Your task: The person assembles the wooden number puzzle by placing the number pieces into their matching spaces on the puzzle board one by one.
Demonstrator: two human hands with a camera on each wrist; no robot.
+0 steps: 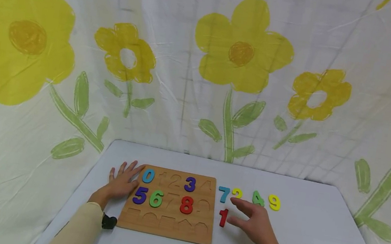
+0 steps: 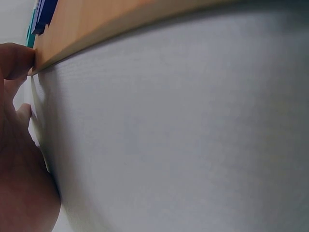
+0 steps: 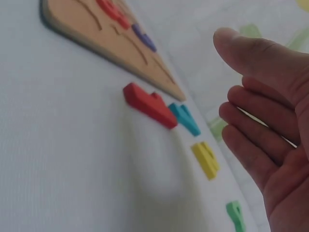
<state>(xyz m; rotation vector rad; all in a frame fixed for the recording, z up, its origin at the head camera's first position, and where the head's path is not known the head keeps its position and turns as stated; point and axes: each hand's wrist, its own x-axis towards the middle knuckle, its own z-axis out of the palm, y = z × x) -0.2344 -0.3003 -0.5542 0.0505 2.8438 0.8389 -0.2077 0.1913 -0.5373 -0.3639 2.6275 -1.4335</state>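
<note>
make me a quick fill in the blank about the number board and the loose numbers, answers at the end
1. The hand touching the wooden board is the person's ____ one.
2. The loose red number beside the board is a ____.
3. The green number sitting on the board is a ____.
4. The loose 9 is coloured ____.

Missing words: left; 1; 6; yellow.

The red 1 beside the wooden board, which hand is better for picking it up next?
Probably the right hand: it holds nothing and is close beside the red 1. The left hand is on the other side of the wooden board, touching its left edge.
</note>
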